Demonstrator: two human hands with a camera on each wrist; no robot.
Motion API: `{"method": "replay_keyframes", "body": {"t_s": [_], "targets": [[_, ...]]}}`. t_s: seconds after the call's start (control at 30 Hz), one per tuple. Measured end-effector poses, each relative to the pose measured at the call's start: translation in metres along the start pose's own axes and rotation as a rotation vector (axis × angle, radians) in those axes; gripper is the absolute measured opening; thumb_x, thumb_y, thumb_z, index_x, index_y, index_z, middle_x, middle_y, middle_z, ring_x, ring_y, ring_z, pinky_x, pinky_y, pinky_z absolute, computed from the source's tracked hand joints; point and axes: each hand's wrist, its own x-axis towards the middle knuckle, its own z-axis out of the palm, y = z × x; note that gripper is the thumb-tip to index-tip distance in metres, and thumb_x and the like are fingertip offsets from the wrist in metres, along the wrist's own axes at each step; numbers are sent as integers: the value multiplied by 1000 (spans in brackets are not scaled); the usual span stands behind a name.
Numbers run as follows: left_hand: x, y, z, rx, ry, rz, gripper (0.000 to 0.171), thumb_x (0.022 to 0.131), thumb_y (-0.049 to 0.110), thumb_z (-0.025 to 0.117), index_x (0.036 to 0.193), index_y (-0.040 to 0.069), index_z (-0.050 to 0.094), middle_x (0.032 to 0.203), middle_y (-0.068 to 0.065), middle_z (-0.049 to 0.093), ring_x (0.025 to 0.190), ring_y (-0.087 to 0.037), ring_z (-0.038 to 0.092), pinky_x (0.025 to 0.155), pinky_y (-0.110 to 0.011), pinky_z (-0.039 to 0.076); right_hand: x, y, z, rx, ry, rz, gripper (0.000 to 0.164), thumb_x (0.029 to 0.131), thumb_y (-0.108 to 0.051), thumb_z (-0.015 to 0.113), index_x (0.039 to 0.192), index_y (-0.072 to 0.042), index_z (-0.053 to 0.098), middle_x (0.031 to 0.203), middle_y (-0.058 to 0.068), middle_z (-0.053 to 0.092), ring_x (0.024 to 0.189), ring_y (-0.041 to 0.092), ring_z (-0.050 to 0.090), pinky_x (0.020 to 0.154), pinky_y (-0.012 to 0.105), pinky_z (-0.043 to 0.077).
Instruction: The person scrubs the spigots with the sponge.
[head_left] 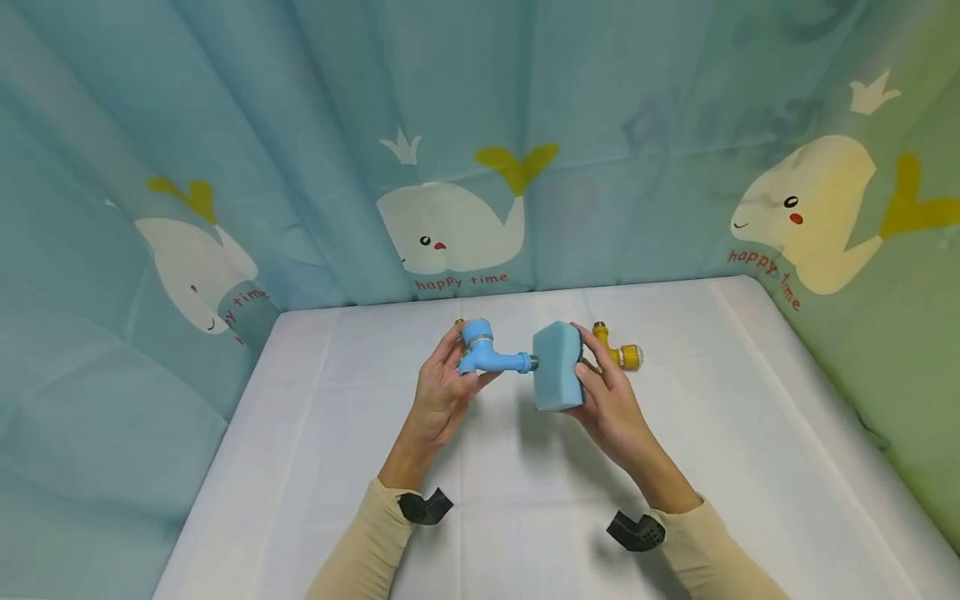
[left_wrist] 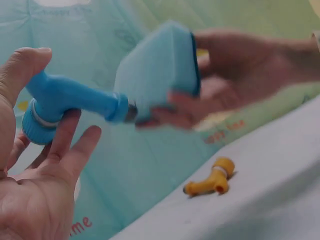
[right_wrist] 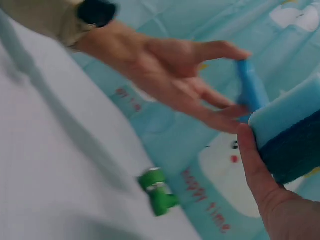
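Observation:
My left hand (head_left: pixel 441 393) grips a light-blue water tap (head_left: pixel 491 361) by its body, between thumb and fingers. The tap lies sideways, its threaded metal end pointing right. In my right hand (head_left: pixel 618 421) is a blue sponge (head_left: pixel 557 367), pinched by the edges and stood on end, with a darker scouring layer (right_wrist: pixel 295 145) facing the palm. The threaded end meets or nearly meets the sponge's soft face; whether they touch I cannot tell. Both things are held above the table, as the left wrist view shows with the tap (left_wrist: pixel 75 97) and sponge (left_wrist: pixel 155 70).
A yellow tap (head_left: pixel 621 352) lies on the white-covered table (head_left: pixel 337 467), beyond my right hand. The right wrist view shows a green tap (right_wrist: pixel 158 192) on the table, on the left hand's side. A curtain (head_left: pixel 600 208) with whale prints hangs around the table's back and sides.

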Motion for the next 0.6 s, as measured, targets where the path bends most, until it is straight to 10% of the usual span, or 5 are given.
{"method": "replay_keyframes", "body": {"t_s": [0.37, 0.6], "targets": [[-5, -19, 8, 55, 107, -123, 97, 83, 33, 88, 153, 2, 28, 139, -17, 49, 106, -26, 66, 90, -68, 51, 4, 8, 2, -707, -12, -299, 62, 97, -5, 70, 153, -21, 48, 153, 6, 46, 108, 30, 64, 80, 33, 61], [-10, -28, 16, 103, 119, -193, 96, 79, 53, 83, 146, 9, 31, 138, -14, 56, 101, -24, 67, 82, -55, 59, 8, 10, 9, -984, -68, -550, 59, 87, -9, 81, 142, -17, 62, 151, 14, 47, 108, 27, 63, 77, 42, 61]]}}
